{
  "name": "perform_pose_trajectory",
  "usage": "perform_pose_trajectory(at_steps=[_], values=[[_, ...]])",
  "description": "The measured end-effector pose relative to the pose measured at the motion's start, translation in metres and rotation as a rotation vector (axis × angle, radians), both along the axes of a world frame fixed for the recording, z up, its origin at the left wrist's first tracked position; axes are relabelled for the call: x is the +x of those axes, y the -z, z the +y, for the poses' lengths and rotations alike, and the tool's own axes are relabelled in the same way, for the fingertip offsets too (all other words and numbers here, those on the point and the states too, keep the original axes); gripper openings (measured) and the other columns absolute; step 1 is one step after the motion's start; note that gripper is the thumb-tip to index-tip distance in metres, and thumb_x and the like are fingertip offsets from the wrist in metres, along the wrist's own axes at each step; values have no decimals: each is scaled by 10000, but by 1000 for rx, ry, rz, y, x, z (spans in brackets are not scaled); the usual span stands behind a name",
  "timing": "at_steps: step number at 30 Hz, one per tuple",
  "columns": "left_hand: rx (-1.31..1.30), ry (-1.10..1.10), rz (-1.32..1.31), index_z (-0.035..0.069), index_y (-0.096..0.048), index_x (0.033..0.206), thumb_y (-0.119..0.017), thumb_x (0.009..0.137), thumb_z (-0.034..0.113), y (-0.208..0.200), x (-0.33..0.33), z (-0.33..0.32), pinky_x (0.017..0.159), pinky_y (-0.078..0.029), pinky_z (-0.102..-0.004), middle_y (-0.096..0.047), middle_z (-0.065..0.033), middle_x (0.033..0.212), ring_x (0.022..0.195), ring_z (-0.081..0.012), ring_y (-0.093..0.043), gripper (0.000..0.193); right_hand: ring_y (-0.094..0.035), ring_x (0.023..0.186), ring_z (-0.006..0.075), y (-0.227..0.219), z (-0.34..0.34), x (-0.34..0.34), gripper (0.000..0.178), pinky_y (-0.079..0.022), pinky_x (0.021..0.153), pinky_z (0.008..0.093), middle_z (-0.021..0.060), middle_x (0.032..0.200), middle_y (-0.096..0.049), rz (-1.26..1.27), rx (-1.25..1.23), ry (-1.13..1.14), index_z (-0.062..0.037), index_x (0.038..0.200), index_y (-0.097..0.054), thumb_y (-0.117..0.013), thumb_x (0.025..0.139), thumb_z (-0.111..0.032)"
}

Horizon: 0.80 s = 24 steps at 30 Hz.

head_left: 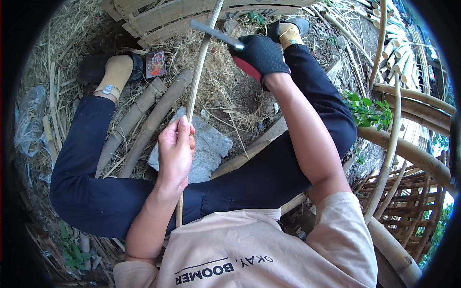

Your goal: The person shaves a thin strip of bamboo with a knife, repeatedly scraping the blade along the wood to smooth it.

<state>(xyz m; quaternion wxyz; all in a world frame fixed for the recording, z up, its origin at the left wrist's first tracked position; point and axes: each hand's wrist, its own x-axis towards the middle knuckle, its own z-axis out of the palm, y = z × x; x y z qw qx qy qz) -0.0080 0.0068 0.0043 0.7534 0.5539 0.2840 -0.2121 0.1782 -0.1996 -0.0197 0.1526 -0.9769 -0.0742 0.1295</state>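
Observation:
My left hand (176,144), bare, is closed round a long, narrow bamboo strip (199,67). The strip runs from my lap up past the top edge of the head view. In a black and red glove, my right hand (261,58) grips a knife by its handle, which the fingers mostly hide. The knife's grey blade (216,34) points left and crosses the strip well above my left hand. Whether the blade touches the strip, I cannot tell. Beneath my left hand a grey stone (206,149) lies on the ground between my legs.
Bamboo poles (144,125) lie left of the stone. A slatted wooden crate (158,24) stands at the far side. A small red packet (155,64) lies by my left foot, a clear plastic bag (31,120) at far left. Right are cut bamboo (403,62) and a woven basket (413,201).

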Motion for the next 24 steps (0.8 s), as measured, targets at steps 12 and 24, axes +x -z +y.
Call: perform_pose_trajectory(at_steps=[12, 24], values=[[-55, 31, 12, 118, -501, 885, -435, 1087, 345, -5, 5, 2, 396, -156, -193, -301, 120, 584, 450, 20, -222, 311, -701, 927, 366, -22, -7, 3, 450, -551, 859, 442, 171, 973, -732, -108, -6, 37, -152, 1089, -747, -630, 858, -520], [158, 21, -47, 63, -529, 852, -423, 1092, 281, 3, 0, -7, 450, -224, -221, -348, 88, 591, 502, -7, -275, 341, -699, 911, 367, -21, 8, -6, 388, -546, 874, 439, 185, 947, -726, 79, -25, -124, -136, 1000, -763, -652, 826, -464]])
